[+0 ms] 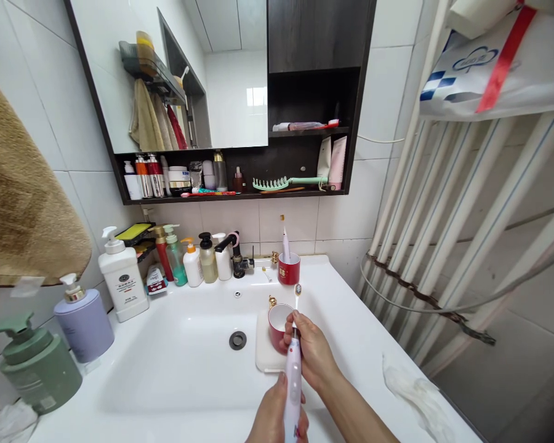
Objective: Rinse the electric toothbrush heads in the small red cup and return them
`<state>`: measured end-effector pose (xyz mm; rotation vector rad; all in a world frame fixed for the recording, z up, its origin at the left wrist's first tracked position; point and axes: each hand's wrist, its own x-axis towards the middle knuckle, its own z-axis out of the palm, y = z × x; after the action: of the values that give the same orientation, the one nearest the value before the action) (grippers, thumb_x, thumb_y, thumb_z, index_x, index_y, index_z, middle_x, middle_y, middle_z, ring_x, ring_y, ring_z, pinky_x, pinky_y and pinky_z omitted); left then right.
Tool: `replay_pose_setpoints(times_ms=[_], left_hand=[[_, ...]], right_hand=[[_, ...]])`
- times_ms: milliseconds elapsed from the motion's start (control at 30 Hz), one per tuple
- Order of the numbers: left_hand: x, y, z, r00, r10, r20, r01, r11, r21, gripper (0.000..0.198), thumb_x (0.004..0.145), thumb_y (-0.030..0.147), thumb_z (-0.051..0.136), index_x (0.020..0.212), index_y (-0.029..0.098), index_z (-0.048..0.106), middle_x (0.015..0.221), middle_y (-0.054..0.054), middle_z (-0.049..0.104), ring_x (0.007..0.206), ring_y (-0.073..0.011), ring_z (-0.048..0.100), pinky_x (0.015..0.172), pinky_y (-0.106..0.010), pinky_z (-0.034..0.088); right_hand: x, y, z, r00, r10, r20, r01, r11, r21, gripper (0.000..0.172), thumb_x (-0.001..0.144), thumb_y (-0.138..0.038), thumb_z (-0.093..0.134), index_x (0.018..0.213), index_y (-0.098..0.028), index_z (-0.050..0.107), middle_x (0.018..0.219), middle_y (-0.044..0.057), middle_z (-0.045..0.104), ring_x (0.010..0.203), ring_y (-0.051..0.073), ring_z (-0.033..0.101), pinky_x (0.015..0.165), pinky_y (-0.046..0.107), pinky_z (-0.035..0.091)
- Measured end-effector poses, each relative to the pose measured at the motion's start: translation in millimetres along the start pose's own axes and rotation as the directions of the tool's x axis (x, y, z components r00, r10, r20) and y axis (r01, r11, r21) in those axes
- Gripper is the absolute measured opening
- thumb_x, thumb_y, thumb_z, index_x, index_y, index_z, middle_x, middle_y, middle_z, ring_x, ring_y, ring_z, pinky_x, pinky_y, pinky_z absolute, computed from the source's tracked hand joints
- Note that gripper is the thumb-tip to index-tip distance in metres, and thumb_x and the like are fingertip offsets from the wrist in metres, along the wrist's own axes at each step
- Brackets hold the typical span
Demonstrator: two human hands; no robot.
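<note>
Both hands close together on one electric toothbrush [294, 372]: left hand [273, 406] wrapped around the lower handle, right hand [313, 347] pinching near the neck, just short of the brush head [298, 290]. Held out over the near side of the washbasin [166, 381], pointing away from the body.

Likeliest mishap, at a guess: too hard a tug or twist from the right fingers at the thin neck, enough to jerk the brush head loose and drop it towards the drain [237, 340], ahead and to the left of the hands. Also possible: a slip of the smooth handle through the left palm, more so if wet; dampness impossible to tell. Right knuckles very near the near red cup [277, 320], contact uncertain; with a careless swing, easy to knock over on its pale tray [264, 357].

Inside the near cup: white lining in sight, bottom hidden. Farther ahead of the hands, in the far red cup [289, 274]: a second toothbrush [286, 245], standing head up. Well to the left of the hands: green pump bottle [41, 369], lilac pump bottle [84, 323] and white pump bottle [125, 283], all opaque, fill levels unknown. Ahead and left, through the clear walls of a black-topped bottle [207, 263]: yellowish liquid.
</note>
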<state>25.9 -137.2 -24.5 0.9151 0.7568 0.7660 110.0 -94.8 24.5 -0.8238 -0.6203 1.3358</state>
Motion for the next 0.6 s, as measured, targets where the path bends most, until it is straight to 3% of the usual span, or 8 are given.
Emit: replay_pose_setpoints(times_ms=[100,233,367,600], left_hand=[[-2.9,-1.1,-1.8,1.0,0.021,0.018,-0.023,0.997,0.078,0.059,0.049,0.069,0.026,0.06,0.014,0.044,0.033,0.002,0.043,0.03,-0.0055,0.034,0.036,-0.02,0.021],[-0.3,-2.1,-8.9,0.999,-0.041,0.018,0.043,0.99,-0.135,0.055,0.051,0.067,0.026,0.063,0.016,0.042,0.033,0.006,0.039,0.028,-0.005,0.033,0.035,-0.02,0.019],[4.9,3.9,-19.1,0.998,-0.055,-0.008,0.052,0.966,-0.252,0.049,0.054,0.065,0.027,0.063,0.018,0.039,0.036,0.007,0.038,0.026,-0.0048,0.032,0.033,-0.019,0.017],[8.7,10.1,-36.2,0.998,-0.039,-0.043,0.028,0.976,-0.217,0.05,0.055,0.064,0.028,0.062,0.017,0.042,0.034,0.006,0.038,0.028,-0.0052,0.033,0.035,-0.019,0.018]], right_hand=[[4.4,-14.1,0.6,0.999,-0.038,0.015,0.038,0.999,-0.014,0.021,0.06,-0.038,0.049,0.057,-0.017,0.046,0.047,-0.005,0.043,0.039,0.004,0.039,0.044,0.02,0.036],[9.2,-26.0,-1.2,0.995,-0.084,0.062,0.097,0.959,-0.268,0.025,0.061,-0.04,0.046,0.065,-0.016,0.051,0.049,-0.004,0.043,0.043,0.006,0.04,0.045,0.02,0.035],[30.8,-23.9,-4.8,0.989,-0.142,0.044,0.138,0.766,-0.627,0.023,0.063,-0.037,0.043,0.068,-0.016,0.049,0.039,-0.008,0.034,0.035,0.005,0.034,0.039,0.02,0.033],[105.8,-2.8,8.2,0.985,-0.168,-0.028,0.061,0.5,-0.864,0.011,0.064,-0.026,0.046,0.058,-0.016,0.044,0.043,-0.004,0.043,0.037,0.008,0.043,0.036,0.021,0.035]])
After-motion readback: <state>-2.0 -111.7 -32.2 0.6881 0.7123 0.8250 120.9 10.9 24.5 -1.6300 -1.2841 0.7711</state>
